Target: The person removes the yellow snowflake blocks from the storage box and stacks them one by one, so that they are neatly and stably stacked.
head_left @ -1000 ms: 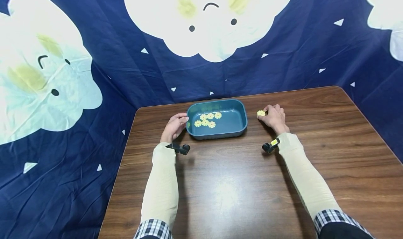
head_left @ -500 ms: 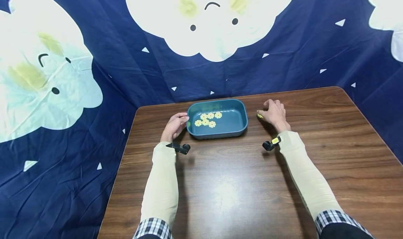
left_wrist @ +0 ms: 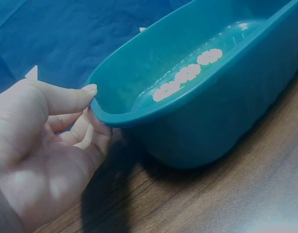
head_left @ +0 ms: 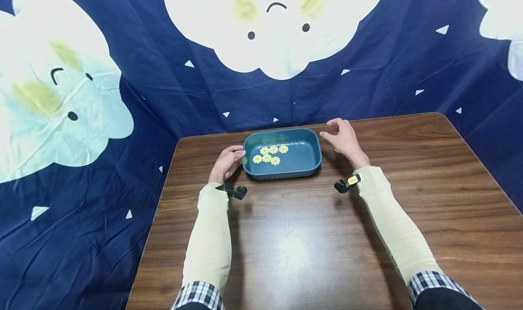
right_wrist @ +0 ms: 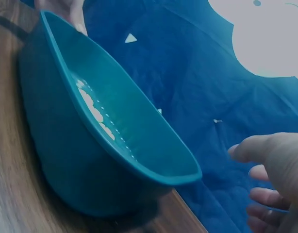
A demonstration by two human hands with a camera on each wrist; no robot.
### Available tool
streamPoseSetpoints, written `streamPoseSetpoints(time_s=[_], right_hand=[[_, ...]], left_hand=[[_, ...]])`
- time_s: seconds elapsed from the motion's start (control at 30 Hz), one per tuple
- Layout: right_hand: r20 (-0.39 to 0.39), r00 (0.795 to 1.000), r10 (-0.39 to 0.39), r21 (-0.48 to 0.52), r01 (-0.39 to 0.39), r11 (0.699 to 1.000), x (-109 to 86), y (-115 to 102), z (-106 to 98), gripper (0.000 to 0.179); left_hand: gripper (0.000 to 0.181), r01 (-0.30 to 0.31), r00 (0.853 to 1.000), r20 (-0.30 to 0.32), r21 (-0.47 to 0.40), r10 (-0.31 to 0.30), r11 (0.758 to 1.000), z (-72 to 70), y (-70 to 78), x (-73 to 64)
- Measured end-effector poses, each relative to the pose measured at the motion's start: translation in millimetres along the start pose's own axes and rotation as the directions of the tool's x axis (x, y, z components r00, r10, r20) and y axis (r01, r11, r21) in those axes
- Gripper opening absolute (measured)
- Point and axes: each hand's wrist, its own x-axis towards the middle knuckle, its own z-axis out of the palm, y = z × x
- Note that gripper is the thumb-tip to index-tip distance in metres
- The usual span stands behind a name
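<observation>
A teal rectangular bin point(head_left: 286, 174) stands near the table's back edge, with several yellow flower-shaped pieces point(head_left: 266, 157) lying flat on its floor. My left hand point(head_left: 227, 163) pinches its left end: in the left wrist view the thumb point(left_wrist: 66, 99) lies on the rim and the other fingers curl beneath it outside. My right hand point(head_left: 344, 139) is just off the bin's right end, thumb and fingers spread apart, holding nothing. Another yellow piece point(head_left: 337, 150) on the table peeks out below that hand, mostly hidden. In the right wrist view a gap separates the fingers from the rim.
The brown wooden table point(head_left: 286, 223) extends in front of the bin and off to the right. Behind it hangs a dark blue cloth point(head_left: 253, 94) with white clouds, close to the back edge. Small black cameras point(head_left: 346, 184) stick out from both wrists.
My right hand has let go of the yellow flower-shaped piece, leaving it on the table, and has moved up and left toward the bin. The left hand stays on the rim.
</observation>
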Motion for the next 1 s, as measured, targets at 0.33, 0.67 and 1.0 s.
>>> streamPoseSetpoints(time_s=[0.33, 0.67, 1.0], right_hand=[[0.011, 0.998, -0.059, 0.062, 0.059, 0.996, -0.1, -17, 16, 0.045], [0.042, 0.991, -0.124, 0.11, 0.119, 0.987, 0.6, -27, 41, 0.042], [0.096, 0.983, -0.156, 0.125, 0.144, 0.982, -1.2, -35, 68, 0.04]], left_hand=[[0.015, 0.001, 1.0, -0.008, -0.013, -0.002, 1.0, -0.9, -0.1, 0.0], [0.015, 0.009, 1.0, 0.002, -0.008, -0.009, 1.0, -0.5, -0.9, 1.0], [0.014, 0.004, 1.0, 0.004, -0.021, -0.004, 1.0, -1.8, -0.8, 1.4]])
